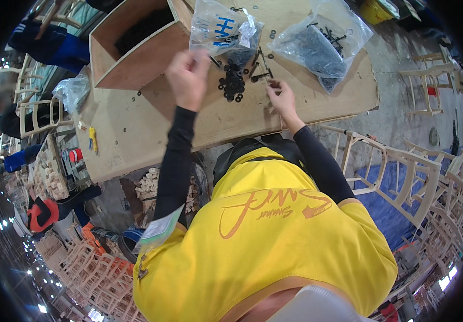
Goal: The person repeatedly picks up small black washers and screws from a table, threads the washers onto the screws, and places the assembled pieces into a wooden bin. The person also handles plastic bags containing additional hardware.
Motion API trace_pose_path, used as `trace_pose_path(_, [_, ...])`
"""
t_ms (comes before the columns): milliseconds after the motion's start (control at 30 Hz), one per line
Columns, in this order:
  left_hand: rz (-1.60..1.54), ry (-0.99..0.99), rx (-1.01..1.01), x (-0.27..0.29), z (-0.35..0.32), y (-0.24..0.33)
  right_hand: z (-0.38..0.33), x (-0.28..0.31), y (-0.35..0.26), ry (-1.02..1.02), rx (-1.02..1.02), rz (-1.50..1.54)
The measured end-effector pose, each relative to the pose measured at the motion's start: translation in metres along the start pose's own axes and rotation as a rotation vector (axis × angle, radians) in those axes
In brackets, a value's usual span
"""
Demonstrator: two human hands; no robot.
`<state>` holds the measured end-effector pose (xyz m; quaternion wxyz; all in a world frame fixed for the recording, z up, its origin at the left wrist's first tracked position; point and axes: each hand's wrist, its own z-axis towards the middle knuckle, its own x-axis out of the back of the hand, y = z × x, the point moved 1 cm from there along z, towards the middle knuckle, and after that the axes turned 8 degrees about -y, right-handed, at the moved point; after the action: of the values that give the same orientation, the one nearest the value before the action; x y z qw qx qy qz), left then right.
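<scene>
Left hand (188, 77) closed, contents hidden; right hand (281, 96) pinching a small black part beside the washer pile (232, 83) mid-bench (135, 134). Risk: sleeve sweeps loose washers off the edge.

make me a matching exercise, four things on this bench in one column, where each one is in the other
Things
1. pile of black washers
2. open wooden box
3. yellow tool
4. bag of dark screws

Places
A. far left of the workbench
B. between the left hand and the right hand
C. far right of the bench
D. near the bench's left edge

Pairs: 1-B, 2-A, 3-D, 4-C
</scene>
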<state>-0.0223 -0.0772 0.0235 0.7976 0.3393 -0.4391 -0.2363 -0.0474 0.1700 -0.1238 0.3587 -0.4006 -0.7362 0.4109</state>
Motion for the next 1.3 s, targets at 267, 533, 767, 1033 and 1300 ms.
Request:
trace_pose_path(267, [-0.970,0.027,0.259,0.062,0.066,-0.012,0.025,0.019,0.010,0.308,0.193,-0.565])
trace_pose_path(533, [-0.944,-0.554,0.601,-0.034,-0.046,-0.014,0.005,0.013,0.005,0.168,0.238,-0.073])
trace_pose_path(767, [-0.753,-0.565,0.591,-0.059,-0.065,0.000,-0.025,-0.008,-0.030,-0.126,0.259,0.219])
trace_pose_path(1033, [-0.745,-0.446,0.571,-0.069,-0.074,-0.002,-0.022,-0.010,-0.027,-0.173,0.253,0.238])
trace_pose_path(1300, [-0.720,-0.349,0.575,-0.069,-0.082,-0.001,-0.020,-0.014,-0.022,-0.240,0.245,0.277])
